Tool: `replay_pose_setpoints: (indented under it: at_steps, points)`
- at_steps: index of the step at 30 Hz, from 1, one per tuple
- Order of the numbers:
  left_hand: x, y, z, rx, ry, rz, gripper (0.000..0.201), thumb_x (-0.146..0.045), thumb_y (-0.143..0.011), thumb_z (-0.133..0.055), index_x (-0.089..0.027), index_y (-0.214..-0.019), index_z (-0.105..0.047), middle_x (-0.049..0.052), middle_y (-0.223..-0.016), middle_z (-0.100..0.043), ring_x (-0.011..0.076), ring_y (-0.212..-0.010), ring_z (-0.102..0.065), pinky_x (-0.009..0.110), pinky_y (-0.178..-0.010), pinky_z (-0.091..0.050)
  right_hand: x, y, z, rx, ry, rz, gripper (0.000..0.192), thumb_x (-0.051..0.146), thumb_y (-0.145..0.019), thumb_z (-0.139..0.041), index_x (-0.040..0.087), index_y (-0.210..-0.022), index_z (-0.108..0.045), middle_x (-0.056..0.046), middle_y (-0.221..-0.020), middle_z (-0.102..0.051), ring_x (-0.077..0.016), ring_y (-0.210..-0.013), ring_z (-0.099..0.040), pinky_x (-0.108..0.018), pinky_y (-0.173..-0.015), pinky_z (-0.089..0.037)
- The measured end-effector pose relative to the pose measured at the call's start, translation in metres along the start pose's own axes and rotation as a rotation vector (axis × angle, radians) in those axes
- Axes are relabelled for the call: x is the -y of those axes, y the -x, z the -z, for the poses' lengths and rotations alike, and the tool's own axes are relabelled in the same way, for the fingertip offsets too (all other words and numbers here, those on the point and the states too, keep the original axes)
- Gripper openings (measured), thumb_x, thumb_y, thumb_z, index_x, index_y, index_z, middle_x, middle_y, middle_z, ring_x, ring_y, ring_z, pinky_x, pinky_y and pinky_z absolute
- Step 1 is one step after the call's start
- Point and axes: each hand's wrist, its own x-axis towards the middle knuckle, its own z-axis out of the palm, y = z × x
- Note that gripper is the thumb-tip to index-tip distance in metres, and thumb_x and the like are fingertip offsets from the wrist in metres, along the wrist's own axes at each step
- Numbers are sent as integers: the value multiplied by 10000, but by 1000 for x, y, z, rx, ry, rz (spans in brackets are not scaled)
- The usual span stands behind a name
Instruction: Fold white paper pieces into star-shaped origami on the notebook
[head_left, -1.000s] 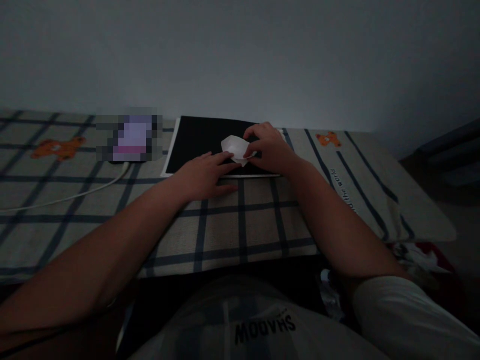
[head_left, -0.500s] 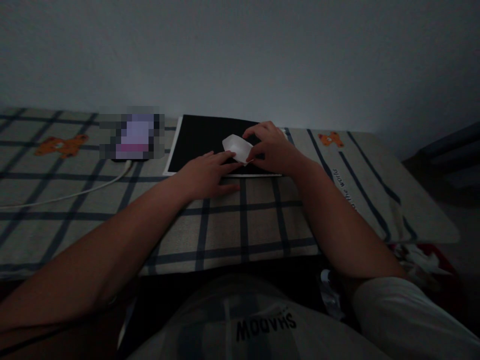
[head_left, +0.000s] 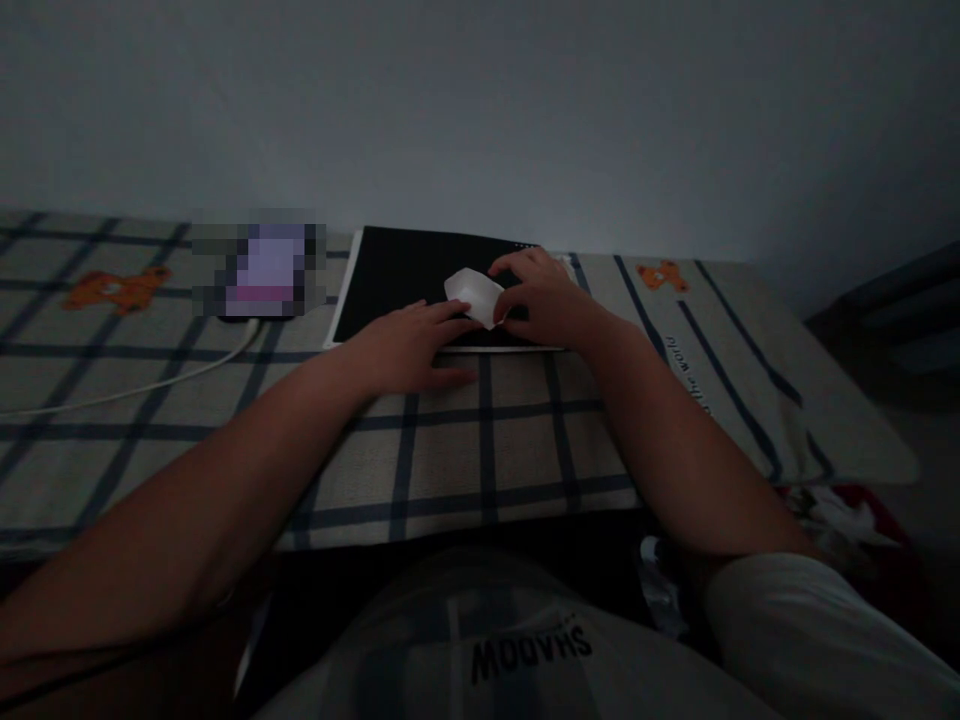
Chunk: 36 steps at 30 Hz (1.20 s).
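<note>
A small folded white paper (head_left: 473, 293) lies on a black sheet (head_left: 401, 277) with a white border, set on a checked cloth. My right hand (head_left: 544, 298) pinches the paper's right edge between thumb and fingers. My left hand (head_left: 409, 345) lies flat, palm down, with its fingertips pressing the paper's lower left part.
The checked cloth (head_left: 480, 440) with orange bear prints covers the surface up to a plain wall. A lit phone (head_left: 262, 272) lies at the back left, with a white cable (head_left: 135, 385) running off leftwards. Crumpled clutter (head_left: 840, 515) sits low at the right.
The paper went from a crumpled, raised shape to a flatter fold under both hands. The hands have hardly shifted.
</note>
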Motion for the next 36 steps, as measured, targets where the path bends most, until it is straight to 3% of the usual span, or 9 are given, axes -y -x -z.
replay_pose_setpoints:
  at_steps: [4,13,25,32,36]
  points:
    - [2,0,0,-20,25,12,860,-600,-1021,-598,-167,-1728,-367,132,-1784,-413,328,-1592,-476,438,-1335,-325,1,1,0,-6,-1,-11,130,187,-878,-736,271,-893,-834,-95,-1413,-615,-374,-1341,-454,-591,-1092,-418]
    - [2,-1,-3,-3,-17,10,871,-641,-1032,-552,-122,-1713,-395,139,-1816,-339,326,-1653,-383,432,-1373,-244,3,0,3,29,1,4,175,212,-906,-749,285,-1027,-852,-94,-1445,-611,-392,-1357,-473,-609,-1100,-425]
    - [-12,-1,-1,15,-74,95,869,-662,-1045,-529,-169,-1743,-364,113,-1820,-341,429,-1580,-465,496,-1339,-329,5,-3,4,70,12,-5,142,231,-924,-751,263,-1023,-848,-103,-1468,-626,-396,-1360,-481,-616,-1118,-423]
    - [-12,-1,-2,-37,-85,81,813,-676,-1040,-530,-232,-1714,-430,70,-1786,-416,374,-1536,-526,461,-1326,-345,3,-4,3,80,16,-2,171,257,-929,-738,267,-1042,-866,-105,-1430,-651,-391,-1354,-488,-616,-1115,-446]
    - [-13,0,-5,-62,-94,80,833,-694,-1038,-521,-202,-1706,-443,92,-1775,-432,389,-1517,-533,474,-1303,-382,2,-4,4,89,-3,-6,164,246,-925,-740,266,-1024,-869,-101,-1428,-654,-384,-1352,-486,-605,-1119,-443]
